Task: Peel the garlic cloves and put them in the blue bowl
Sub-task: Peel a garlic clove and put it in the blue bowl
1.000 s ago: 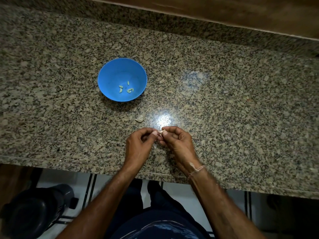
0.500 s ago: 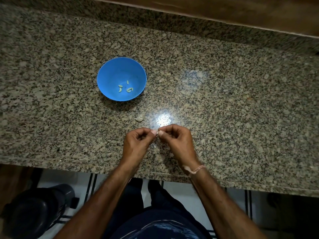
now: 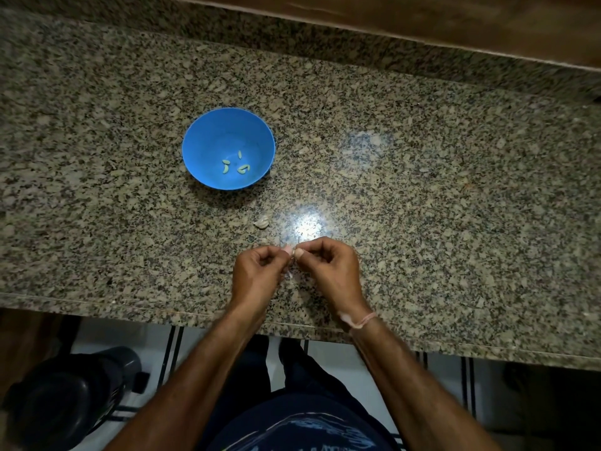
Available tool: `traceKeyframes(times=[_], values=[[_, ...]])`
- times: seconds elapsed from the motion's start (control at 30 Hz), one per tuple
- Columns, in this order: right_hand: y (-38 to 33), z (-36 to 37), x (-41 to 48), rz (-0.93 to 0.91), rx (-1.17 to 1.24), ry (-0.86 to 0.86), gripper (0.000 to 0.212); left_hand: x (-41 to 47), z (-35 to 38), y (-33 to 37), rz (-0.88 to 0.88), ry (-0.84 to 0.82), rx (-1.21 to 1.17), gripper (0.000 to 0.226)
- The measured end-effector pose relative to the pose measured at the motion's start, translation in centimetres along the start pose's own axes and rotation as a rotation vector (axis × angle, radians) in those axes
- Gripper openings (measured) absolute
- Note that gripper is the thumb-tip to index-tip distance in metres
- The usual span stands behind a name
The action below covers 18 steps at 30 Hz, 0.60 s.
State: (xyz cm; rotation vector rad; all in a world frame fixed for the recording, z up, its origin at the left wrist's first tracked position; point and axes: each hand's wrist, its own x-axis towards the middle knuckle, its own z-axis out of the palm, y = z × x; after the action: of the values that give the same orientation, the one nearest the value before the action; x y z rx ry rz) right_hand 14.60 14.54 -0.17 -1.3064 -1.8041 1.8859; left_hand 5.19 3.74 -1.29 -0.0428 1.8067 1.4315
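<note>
Left hand [image 3: 257,275] and right hand [image 3: 331,271], grips pinching one garlic clove [image 3: 290,250]; blue bowl [image 3: 208,141] at eleven o'clock on granite surface [image 3: 422,190].

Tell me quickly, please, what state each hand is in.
Left hand: fingers curled, pinching the garlic clove.
Right hand: pinching the same garlic clove.

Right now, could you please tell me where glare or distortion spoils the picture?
Head view: a glare patch sits on the granite counter beyond the fingers; the wide lens bows the counter edge; the corners fall dark; the garlic clove they pinch barely shows.
</note>
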Motion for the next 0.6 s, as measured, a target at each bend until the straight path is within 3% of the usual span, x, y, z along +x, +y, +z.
traceKeyframes(times=[0.1,0.17,0.33,0.43,0.5,0.6], values=[[-1.2,-0.5,0.3,0.470,0.463,-0.081,0.009,-0.6,0.2,0.0,0.287,0.092,0.323,0.017],[-1.4,-0.6,0.4,0.517,0.528,-0.096,0.011,-0.5,0.1,0.3,0.305,0.102,0.334,0.016],[0.1,-0.1,-0.5,-0.209,-0.076,0.016,0.010,0.8,-0.7,1.3,-0.169,-0.073,-0.099,0.011],[0.4,-0.1,-0.2,-0.265,-0.116,-0.001,0.010,0.9,-0.8,1.4,-0.293,-0.099,-0.240,0.008],[0.0,-0.2,0.1,-0.008,0.079,-0.038,0.012,0.2,-0.3,1.4,-0.188,-0.055,-0.175,0.009],[-0.8,-0.6,0.1,0.544,0.614,-0.160,0.022,-0.5,-0.2,0.8,0.337,0.108,0.419,0.017]])
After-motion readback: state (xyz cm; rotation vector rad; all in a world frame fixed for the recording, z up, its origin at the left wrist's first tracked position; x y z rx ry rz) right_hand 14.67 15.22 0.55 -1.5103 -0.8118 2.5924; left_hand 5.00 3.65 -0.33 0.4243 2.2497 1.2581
